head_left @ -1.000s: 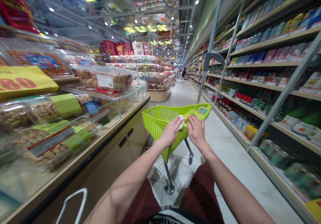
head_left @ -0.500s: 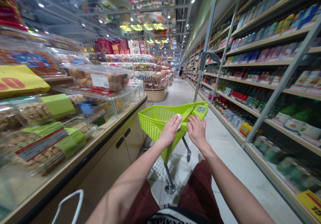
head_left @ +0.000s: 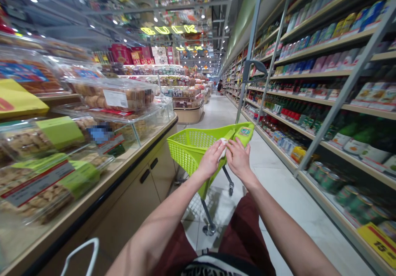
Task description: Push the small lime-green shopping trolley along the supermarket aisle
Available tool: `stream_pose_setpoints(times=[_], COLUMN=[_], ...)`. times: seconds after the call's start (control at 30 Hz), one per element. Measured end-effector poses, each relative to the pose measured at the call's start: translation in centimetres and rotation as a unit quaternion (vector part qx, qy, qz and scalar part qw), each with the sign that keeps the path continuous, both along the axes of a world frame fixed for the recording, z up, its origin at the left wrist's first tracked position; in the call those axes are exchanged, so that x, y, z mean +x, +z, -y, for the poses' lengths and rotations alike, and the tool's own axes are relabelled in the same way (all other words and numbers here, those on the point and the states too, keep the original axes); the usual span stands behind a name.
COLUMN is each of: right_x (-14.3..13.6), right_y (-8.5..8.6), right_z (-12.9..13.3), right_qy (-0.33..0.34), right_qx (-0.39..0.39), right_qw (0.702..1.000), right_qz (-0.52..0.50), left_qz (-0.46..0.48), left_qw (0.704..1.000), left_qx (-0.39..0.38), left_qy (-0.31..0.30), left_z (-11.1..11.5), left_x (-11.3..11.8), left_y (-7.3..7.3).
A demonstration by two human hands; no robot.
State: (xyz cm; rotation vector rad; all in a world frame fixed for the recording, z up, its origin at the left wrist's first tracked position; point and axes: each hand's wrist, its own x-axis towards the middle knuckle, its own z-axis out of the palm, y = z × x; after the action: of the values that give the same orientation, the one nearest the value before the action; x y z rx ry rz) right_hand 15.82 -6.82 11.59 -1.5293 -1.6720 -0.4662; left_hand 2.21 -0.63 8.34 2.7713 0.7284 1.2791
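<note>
A bright green plastic shopping cart [head_left: 185, 146] with a perforated basket stands before me. My left hand [head_left: 212, 158] is closed on a crumpled white tissue [head_left: 222, 146] and lies against the cart's near edge. Close beside it on the right, my right hand [head_left: 238, 156] has its fingers curled over the cart handle, next to the tissue. Whether those fingers also pinch the tissue is hidden. A printed label [head_left: 245, 131] shows on the raised handle corner just beyond my right hand.
On the left runs a counter [head_left: 161, 156] with clear boxes of baked snacks [head_left: 107, 96]. Tall shelves [head_left: 324, 102] of cans and bottles line the right side. A tiled aisle floor [head_left: 213, 107] stretches ahead, with a person [head_left: 219, 87] far down by the shelves.
My right hand has shifted left along the handle, closer to my left hand and the tissue. The whole view has moved slightly. My left hand still holds the tissue.
</note>
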Motion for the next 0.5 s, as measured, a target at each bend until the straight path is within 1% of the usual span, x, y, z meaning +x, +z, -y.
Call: stream_pose_setpoints(times=[0.1, 0.2, 0.27, 0.37, 0.5], right_x=[0.1, 0.6, 1.0, 1.8, 3.5], right_y=[0.0, -0.4, -0.8, -1.2, -1.6], right_z=[0.3, 0.3, 0.2, -0.2, -0.8], right_qy=[0.004, 0.01, 0.026, 0.055, 0.074], right_qx=[-0.012, -0.017, -0.01, 0.015, 0.048], right_qw=[1.0, 1.0, 0.999, 0.997, 0.995], right_qz=[-0.002, -0.022, -0.036, -0.045, -0.056], left_qz=[-0.002, -0.004, -0.009, -0.023, -0.049], left_qw=[0.999, 0.996, 0.994, 0.994, 0.994], left_qx=[-0.014, -0.026, -0.024, -0.005, 0.022], left_qy=[0.03, 0.082, 0.103, 0.11, 0.093], left_z=[-0.7, -2.0, -2.5, -2.4, -1.2], left_x=[-0.7, -2.1, -2.6, -2.2, -0.9], left_y=[-0.6, -1.4, -1.6, -1.5, -1.2])
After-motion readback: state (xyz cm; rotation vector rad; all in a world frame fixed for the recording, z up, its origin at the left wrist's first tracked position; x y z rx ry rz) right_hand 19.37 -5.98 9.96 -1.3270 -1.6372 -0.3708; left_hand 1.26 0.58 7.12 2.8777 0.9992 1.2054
